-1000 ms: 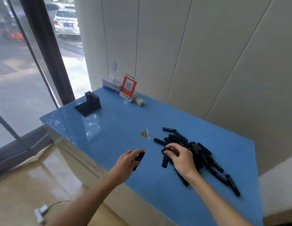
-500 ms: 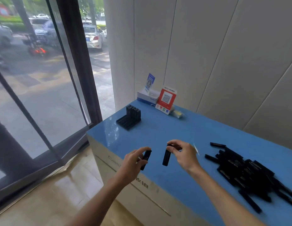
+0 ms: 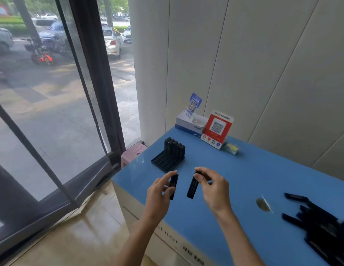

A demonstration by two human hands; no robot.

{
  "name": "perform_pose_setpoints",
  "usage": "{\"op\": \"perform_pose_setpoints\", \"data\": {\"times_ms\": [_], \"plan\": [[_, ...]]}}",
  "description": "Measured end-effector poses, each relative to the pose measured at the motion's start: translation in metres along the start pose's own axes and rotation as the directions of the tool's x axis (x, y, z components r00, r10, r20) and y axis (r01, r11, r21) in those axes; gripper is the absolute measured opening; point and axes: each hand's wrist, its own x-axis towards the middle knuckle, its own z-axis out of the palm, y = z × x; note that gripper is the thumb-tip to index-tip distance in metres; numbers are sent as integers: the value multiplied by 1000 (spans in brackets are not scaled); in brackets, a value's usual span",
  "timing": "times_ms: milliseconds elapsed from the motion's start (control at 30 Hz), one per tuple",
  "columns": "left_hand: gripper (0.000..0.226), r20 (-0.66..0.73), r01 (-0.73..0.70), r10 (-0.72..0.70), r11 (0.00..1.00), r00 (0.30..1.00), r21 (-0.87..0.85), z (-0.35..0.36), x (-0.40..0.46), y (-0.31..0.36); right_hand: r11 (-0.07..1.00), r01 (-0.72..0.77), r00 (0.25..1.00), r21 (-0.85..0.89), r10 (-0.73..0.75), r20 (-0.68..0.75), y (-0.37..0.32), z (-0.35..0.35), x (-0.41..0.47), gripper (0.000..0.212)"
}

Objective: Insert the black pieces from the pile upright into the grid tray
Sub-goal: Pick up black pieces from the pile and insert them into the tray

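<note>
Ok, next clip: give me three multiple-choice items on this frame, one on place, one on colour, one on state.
1. Where is the pile of loose pieces?
A. beside the tray
B. on the table's right end
C. on the floor

2. What colour is the table top?
A. blue
B. white
C. red

3. What is the left hand doing?
A. resting flat
B. pointing
C. holding a piece

Key: 1 B, the pile lies far right, away from the tray. 2 A, the surface is blue. 3 C, its grip is round an upright piece, as the right hand pinches another.
</note>
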Motion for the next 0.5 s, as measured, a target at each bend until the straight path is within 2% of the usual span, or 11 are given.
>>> {"op": "perform_pose_setpoints", "data": {"times_ms": [267, 500], "plan": [[48, -46, 69, -70, 997, 996, -42, -12, 98, -36, 998, -30, 993, 49, 36, -116, 12, 50, 79, 17], [44, 3, 67, -67, 996, 998, -61, -14, 156, -61, 991, -130, 976, -25, 124, -179, 40, 84, 114, 25]]}}
